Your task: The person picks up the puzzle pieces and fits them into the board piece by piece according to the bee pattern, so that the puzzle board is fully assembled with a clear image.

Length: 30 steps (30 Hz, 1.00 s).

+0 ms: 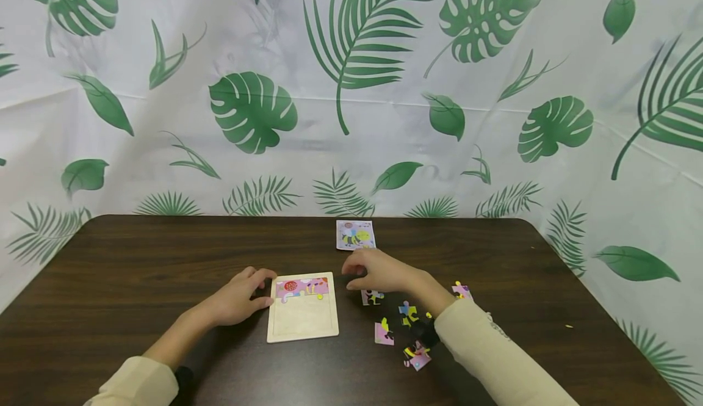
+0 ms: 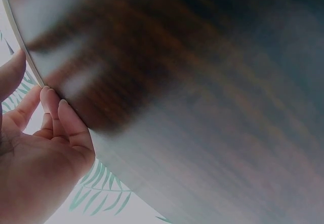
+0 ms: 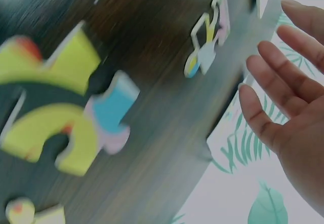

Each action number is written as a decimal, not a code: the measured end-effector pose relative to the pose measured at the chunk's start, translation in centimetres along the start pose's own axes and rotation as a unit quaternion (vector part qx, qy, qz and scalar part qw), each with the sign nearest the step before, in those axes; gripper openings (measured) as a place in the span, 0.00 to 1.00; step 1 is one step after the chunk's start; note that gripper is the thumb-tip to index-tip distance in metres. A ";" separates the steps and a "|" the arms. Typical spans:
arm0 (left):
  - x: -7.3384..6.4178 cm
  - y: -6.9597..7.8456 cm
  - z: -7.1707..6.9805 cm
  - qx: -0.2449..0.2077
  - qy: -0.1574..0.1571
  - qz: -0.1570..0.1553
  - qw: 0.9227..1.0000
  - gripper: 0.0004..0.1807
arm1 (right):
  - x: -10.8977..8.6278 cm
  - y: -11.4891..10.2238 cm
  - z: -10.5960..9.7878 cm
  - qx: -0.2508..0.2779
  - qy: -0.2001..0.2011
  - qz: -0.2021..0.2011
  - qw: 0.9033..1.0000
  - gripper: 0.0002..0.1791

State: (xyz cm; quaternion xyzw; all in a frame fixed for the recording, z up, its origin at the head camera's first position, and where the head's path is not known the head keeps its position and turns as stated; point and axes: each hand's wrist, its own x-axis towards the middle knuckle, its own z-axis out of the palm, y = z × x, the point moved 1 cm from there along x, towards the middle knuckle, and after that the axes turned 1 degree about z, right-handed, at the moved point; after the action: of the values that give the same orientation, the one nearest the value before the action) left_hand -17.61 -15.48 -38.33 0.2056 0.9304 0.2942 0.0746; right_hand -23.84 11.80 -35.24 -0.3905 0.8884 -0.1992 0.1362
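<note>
My left hand (image 1: 241, 296) lies at the left side of a pale wooden puzzle board (image 1: 304, 325), its thumb and a fingertip touching the frame's edge. Along the top of the board sits a joined row of pink puzzle pieces (image 1: 291, 288); bare wood shows below it. To the right, my right hand (image 1: 381, 270) hovers over the table with loosely bent fingers and holds nothing. A loose puzzle piece (image 1: 372, 298) lies just under that hand. In the right wrist view, its fingers (image 3: 291, 84) are spread apart, away from the yellow and blue puzzle piece (image 3: 109, 110).
A picture card with a bee (image 1: 356, 235) lies at the table's back, beyond my right hand. Several loose pieces, among them a pink and yellow one (image 1: 384, 333), are scattered near my right forearm. Behind the dark table (image 1: 165, 253) hangs a leaf-print cloth (image 1: 181, 107).
</note>
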 end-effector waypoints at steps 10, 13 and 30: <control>0.0 0.0 -0.1 0.001 0.002 -0.004 1.000 0.21 | -2.2 1.6 -0.8 0.009 -0.014 0.009 1.000 0.11; -0.1 0.1 -0.1 0.001 0.002 -0.007 1.000 0.21 | -2.8 2.1 -0.7 0.010 -0.017 0.018 1.000 0.10; -0.1 -0.1 0.0 0.003 0.001 -0.004 1.000 0.21 | -4.3 3.2 1.0 -0.002 0.012 0.025 1.000 0.12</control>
State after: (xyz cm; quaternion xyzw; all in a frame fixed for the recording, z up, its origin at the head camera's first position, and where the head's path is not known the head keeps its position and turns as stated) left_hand -17.53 -15.58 -38.34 0.2022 0.9322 0.2910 0.0737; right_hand -22.69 16.70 -37.23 -0.3657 0.9000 -0.1986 0.1294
